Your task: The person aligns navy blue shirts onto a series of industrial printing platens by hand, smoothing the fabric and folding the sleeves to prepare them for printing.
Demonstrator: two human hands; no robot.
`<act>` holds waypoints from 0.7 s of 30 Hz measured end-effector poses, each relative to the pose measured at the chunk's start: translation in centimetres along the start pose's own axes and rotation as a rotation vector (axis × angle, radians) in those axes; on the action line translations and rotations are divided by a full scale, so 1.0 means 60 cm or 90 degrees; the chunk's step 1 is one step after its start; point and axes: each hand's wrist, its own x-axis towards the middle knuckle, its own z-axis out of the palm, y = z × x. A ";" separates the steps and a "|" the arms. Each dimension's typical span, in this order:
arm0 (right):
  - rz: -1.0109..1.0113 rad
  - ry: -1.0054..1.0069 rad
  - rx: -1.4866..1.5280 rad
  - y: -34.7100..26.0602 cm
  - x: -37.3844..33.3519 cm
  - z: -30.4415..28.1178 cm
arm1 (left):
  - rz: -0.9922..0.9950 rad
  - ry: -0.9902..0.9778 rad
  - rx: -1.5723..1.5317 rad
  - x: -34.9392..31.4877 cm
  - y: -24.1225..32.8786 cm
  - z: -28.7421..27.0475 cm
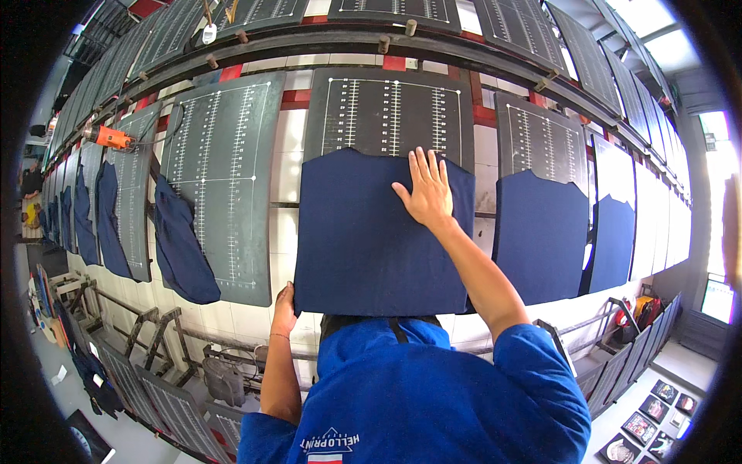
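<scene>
A navy-blue fabric piece [379, 240], cut like a shirt panel, lies flat over the lower part of a dark board [375, 116] in front of me. White ruled scales and a line frame show on the board above the cloth. My right hand [429, 189] rests flat on the panel near its upper edge, fingers stretched out and pointing away from me. At the panel's lower left corner is my left hand [284, 308], closed at the edge with the thumb up; its other fingers are mostly hidden.
On the right, another board carries a similar navy panel [541, 236]. To the left stands a grey ruled board [220, 185], with a bunched navy cloth [182, 243] hanging over its side. An orange tool [110, 138] sits farther left. A dark metal rail [348, 42] runs behind the boards.
</scene>
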 end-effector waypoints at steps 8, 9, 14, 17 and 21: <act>-0.263 -0.267 0.104 -0.132 -0.060 -0.035 | 0.020 0.278 0.270 -0.063 -0.118 -0.129; -0.157 -0.120 0.081 -0.105 0.000 -0.011 | 0.016 0.330 0.284 -0.081 -0.132 -0.131; -0.210 -0.210 0.069 -0.246 -0.030 -0.016 | -0.002 0.318 0.315 -0.171 -0.203 -0.178; -0.503 -0.280 0.340 -0.267 -0.202 0.055 | -0.053 0.350 0.247 -0.227 -0.251 -0.179; -0.131 -0.135 0.102 -0.183 0.065 0.008 | -0.039 0.392 0.200 -0.266 -0.262 -0.138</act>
